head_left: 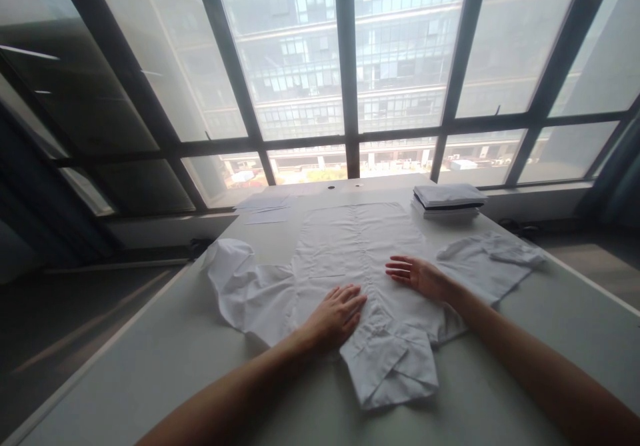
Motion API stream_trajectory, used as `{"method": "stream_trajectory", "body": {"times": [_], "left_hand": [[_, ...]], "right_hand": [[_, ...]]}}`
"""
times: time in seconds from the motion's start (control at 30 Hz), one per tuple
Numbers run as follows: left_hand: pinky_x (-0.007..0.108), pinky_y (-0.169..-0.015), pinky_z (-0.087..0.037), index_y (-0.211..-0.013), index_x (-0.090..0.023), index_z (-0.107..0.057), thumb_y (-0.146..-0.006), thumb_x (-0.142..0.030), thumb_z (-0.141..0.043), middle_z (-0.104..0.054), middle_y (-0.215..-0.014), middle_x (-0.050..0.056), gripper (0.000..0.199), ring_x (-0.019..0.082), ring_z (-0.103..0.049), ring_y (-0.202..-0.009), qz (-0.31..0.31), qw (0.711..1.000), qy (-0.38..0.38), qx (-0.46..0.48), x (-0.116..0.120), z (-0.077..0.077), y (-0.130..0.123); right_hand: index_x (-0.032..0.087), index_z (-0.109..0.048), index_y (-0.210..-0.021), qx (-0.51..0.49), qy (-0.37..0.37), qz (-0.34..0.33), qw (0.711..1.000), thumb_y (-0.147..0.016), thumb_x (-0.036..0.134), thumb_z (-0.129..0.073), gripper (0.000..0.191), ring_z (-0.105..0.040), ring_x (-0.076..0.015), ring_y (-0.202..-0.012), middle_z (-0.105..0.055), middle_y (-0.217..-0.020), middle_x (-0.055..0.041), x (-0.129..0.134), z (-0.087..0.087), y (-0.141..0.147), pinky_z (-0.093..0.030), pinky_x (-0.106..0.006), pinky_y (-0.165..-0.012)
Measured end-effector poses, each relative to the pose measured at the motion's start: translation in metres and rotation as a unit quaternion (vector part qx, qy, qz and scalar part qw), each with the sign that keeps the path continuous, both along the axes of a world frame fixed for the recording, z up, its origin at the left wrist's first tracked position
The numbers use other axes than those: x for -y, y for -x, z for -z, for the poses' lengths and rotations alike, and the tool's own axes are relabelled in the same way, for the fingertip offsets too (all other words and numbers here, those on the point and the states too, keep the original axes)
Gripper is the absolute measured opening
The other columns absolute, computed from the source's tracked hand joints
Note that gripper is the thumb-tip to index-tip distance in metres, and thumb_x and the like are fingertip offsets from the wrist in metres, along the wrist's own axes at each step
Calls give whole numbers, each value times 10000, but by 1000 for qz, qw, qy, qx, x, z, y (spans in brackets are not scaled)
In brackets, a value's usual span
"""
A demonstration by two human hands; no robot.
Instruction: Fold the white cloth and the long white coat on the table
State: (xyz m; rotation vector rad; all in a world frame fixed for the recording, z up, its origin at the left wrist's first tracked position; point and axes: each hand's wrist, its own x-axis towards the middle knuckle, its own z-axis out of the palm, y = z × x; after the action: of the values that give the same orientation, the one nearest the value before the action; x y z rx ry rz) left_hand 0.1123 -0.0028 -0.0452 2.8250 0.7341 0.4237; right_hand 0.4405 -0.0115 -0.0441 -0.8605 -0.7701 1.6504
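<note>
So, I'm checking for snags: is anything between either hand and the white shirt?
Nothing visible is. The left hand lies on the white shirt; the right hand is over or on it, I can't tell which. The folded stack sits farther back, to the right, clear of both hands.

The left hand (339, 313) presses flat on a spread white shirt (335, 246); a folded stack (449, 201) sits far right.
</note>
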Motion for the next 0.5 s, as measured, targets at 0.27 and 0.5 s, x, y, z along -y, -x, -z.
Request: {"method": "stream_trajectory", "body": {"times": [0.27, 0.5], "left_hand": [[562, -1223, -341, -1461, -245, -563, -987, -248, -549, -503, -1550, 135, 474, 312, -445, -1451, 1, 1000, 6, 0, 0, -1, 0], [561, -1218, -351, -1456, -243, -559, -982, -241, -549, -506, -1548, 122, 475, 306, -444, -1452, 2, 1000, 2, -10, 0, -1, 0]], "right_hand": [[171, -618, -1262, 10, 46, 62, 997, -979, 210, -540, 297, -740, -246, -1090, -753, -1159, -171, -5, -3, -49, -522, -485, -1085], [223, -688, -1141, 16, -19, 185, 982, -969, 263, -533, 235, -674, -255, -1228, -738, -1245, -117, -1, -4, -88, -455, -486, -1171]]}}
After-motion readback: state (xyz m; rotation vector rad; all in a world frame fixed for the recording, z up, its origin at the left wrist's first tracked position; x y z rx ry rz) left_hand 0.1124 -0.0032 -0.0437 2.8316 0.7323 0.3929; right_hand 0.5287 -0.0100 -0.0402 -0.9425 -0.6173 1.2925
